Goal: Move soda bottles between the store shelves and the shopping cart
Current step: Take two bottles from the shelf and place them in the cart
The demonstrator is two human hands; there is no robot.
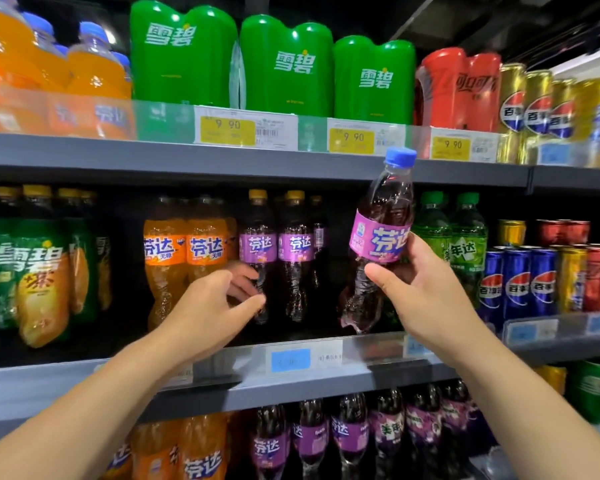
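My right hand (pixel 420 282) grips a purple grape soda bottle (pixel 378 237) with a blue cap, tilted and lifted in front of the middle shelf (pixel 326 379). My left hand (pixel 215 303) reaches toward another purple-labelled bottle (pixel 258 251) with a yellow cap standing on that shelf. Its fingers are spread around the bottle's lower part, thumb in front; whether they touch it I cannot tell. A second yellow-capped purple bottle (pixel 297 251) stands just to the right. No shopping cart is in view.
Orange soda bottles (pixel 184 258) stand left of the purple ones, green bottles (pixel 465 244) and cans (pixel 534 282) to the right. Green multipacks (pixel 284 64) fill the top shelf. More purple and orange bottles (pixel 326 438) line the lower shelf.
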